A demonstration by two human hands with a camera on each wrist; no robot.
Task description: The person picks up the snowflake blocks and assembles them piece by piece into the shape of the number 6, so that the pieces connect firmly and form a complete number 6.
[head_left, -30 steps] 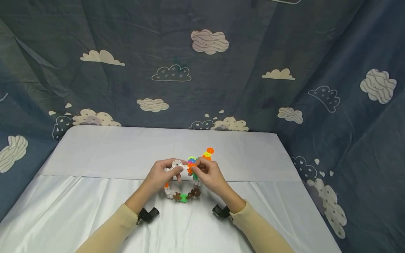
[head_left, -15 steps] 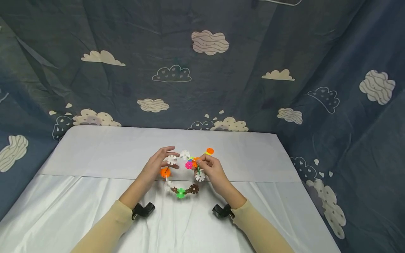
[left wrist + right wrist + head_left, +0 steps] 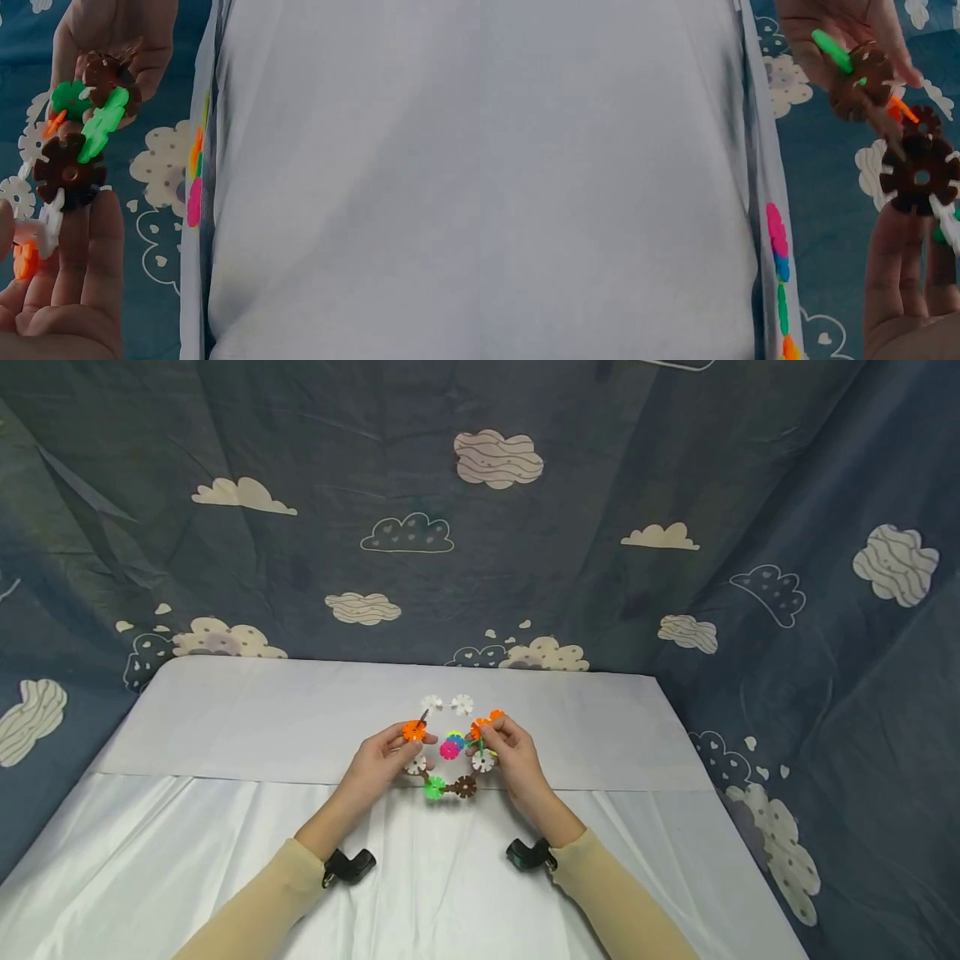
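Both hands hold up a ring of linked, notched plastic snowflake discs [image 3: 434, 788] in white, brown, green and orange. On the left side of the ring, my left hand [image 3: 377, 766] pinches it beside an orange disc [image 3: 414, 731]. My right hand [image 3: 519, 764] grips the opposite side near another orange disc [image 3: 480, 728]. White discs [image 3: 462, 703] form its far edge. In the left wrist view, a brown disc [image 3: 71, 174] lies against the left fingers. The right wrist view has a brown disc [image 3: 922, 176] above the right fingertips.
Behind the ring, a second chain of discs lies on the white-covered table [image 3: 247, 718], with a pink disc [image 3: 449, 750] at its near end. The right hand partly hides this chain. A dark cloud-print curtain [image 3: 300, 560] hangs behind the table and along its sides.
The ring has turned and shifted away from the body, its white discs now at the far edge. My left hand loosened beside a white disc, then took hold by the orange one.
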